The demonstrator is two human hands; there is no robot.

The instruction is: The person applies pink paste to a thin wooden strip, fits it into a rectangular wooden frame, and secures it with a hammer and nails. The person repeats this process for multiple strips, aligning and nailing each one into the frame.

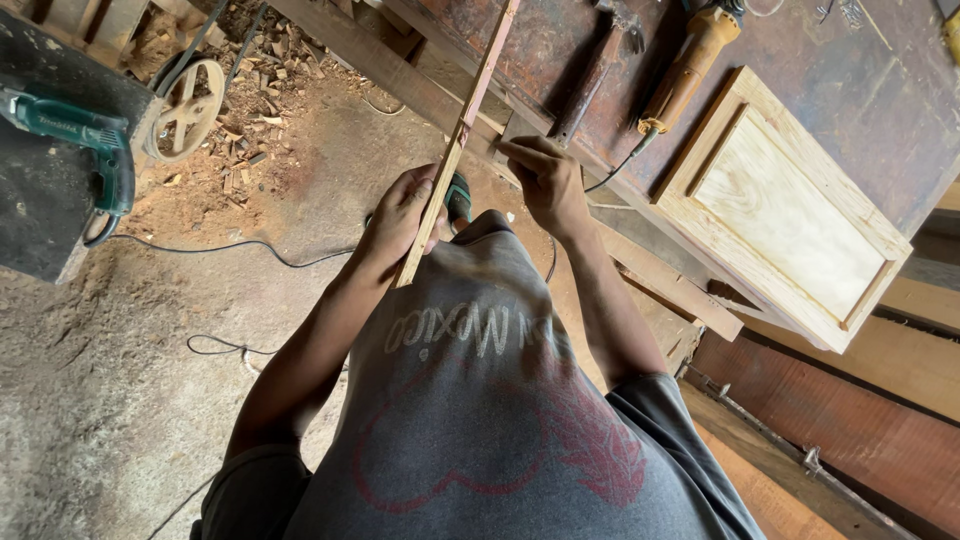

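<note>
While the left hand point(400, 215) has its fingers clamped round a thin wooden strip point(460, 140) at frame centre, the right hand point(548, 180) pinches near it, seemingly lining it up, steadiness needed next

The wood strip point(455, 150) runs between the left hand point(400, 215) and right hand point(545, 180), splitting the space. Ahead, the bench point(560, 40) carries a grinder point(690, 65) and panel point(785, 205). Left, open sawdust floor point(120, 360) with a loose cable point(220, 245).
</note>
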